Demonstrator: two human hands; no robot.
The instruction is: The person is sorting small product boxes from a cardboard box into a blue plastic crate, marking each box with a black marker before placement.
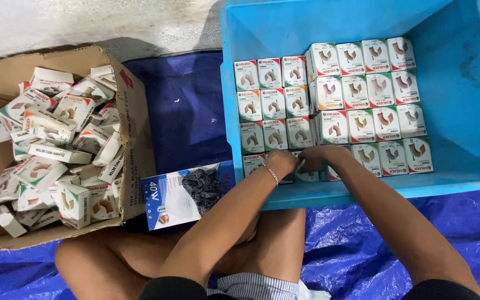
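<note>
A cardboard carton [131,119] is sitting at the left, holding a loose heap of small white boxes [56,144]. Beside it, an open blue-and-white box [187,194] is lying on a blue tarp [362,244]. At the near wall of a blue plastic crate [462,111], the left hand [281,164] and right hand [313,158] are meeting, fingers curled onto a small box [306,175] in the front row of neatly packed boxes [356,100]; how firmly they are gripping cannot be told.

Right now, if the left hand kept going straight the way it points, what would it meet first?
The left hand points up-right into the blue crate, so it would probably first meet the small white boxes packed just ahead; depth is unclear.
</note>
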